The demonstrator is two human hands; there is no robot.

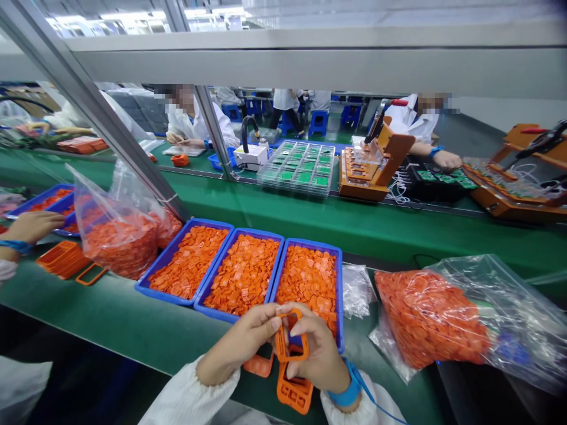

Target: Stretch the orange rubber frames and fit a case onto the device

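Observation:
Both hands are together over the near edge of the bench, in front of the blue trays. My right hand (319, 345) grips an orange plastic frame (303, 348), which is tilted up with its opening toward me. The fingers of my left hand (254, 330) are closed on the frame's upper left side; the fingertips are partly hidden. Below my hands lie another orange plastic housing (296, 394) with small cut-outs and an orange piece (258, 366) beside it. Directly behind stands a blue tray (340, 295) filled with small flat orange pieces (310, 274).
Two more blue trays (201, 300) of orange pieces stand to the left. Bags of orange parts (429, 319) lie right and left. A co-worker's hand (38, 226) is near stacked orange frames (64, 258). Across the bench are green circuit boards (305, 165) and an orange fixture (367, 171).

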